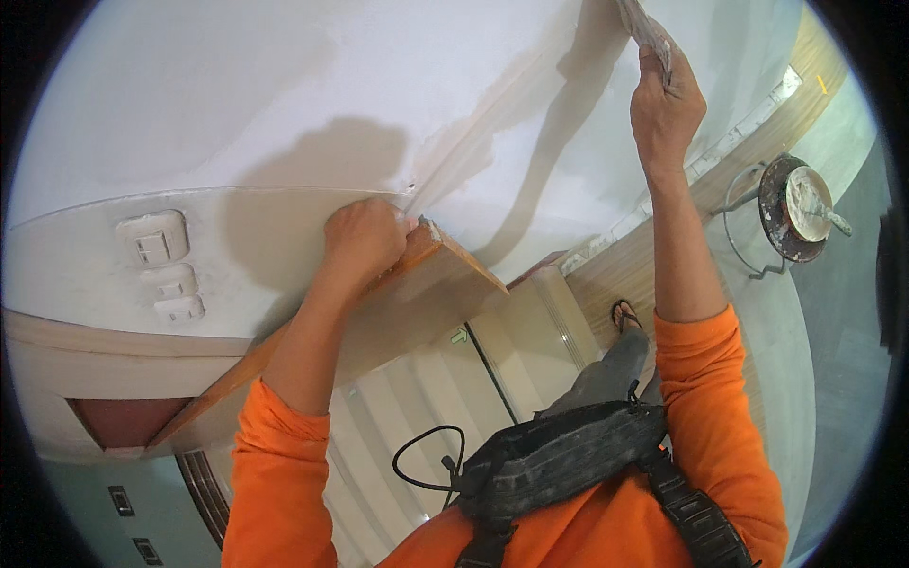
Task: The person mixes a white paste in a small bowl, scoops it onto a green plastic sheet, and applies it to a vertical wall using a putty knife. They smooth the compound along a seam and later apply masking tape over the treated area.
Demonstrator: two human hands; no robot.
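Observation:
My left hand (365,237) is closed in a fist against the white wall (312,85). It sits at the upper end of a slanting wooden board (407,284); whatever its fingers hold, if anything, is hidden. Raised at the upper right, my right hand (668,109) is wrapped around a putty-smeared flat tool (649,33), whose far end leaves the picture. Between the hands, a darker damp-looking band (492,123) runs along the wall.
At the right, a round stool (774,204) with metal legs bears a bowl of white putty (808,194) with a smeared tool (838,222) in it. Wall switches (151,239) are at left. Below are beige stair-like ridges (407,379), my sandalled foot (625,315) and a black waist bag (559,454).

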